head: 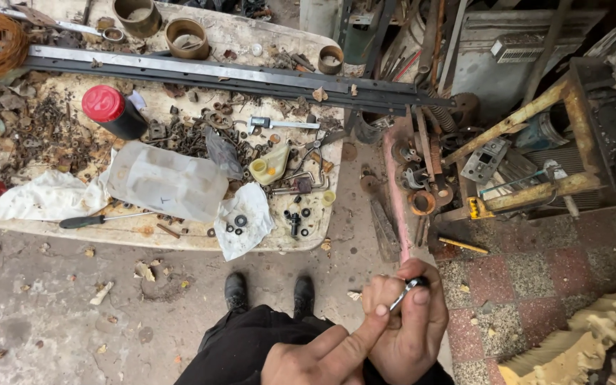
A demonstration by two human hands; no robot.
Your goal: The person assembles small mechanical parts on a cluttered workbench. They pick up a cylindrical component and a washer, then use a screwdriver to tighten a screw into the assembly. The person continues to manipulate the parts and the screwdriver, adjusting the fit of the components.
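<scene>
Hidden: my right hand [411, 324] closes around a small metal tool [406, 292] (mostly covered).
Left hand [326, 353]: forefinger extended, touching it; wrist cut off.
Room: bare floor [58, 314] beside the table [180, 239].

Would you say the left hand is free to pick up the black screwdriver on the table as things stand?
Probably not at once. The left hand is pressed against the right hand, which grips a small metal tool. The screwdriver lies unobstructed near the table edge, but well away to the left.

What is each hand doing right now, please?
Left hand: fingers extended, index touching the small metal tool; holds nothing visibly.
Right hand: closed around the small metal tool.
</scene>
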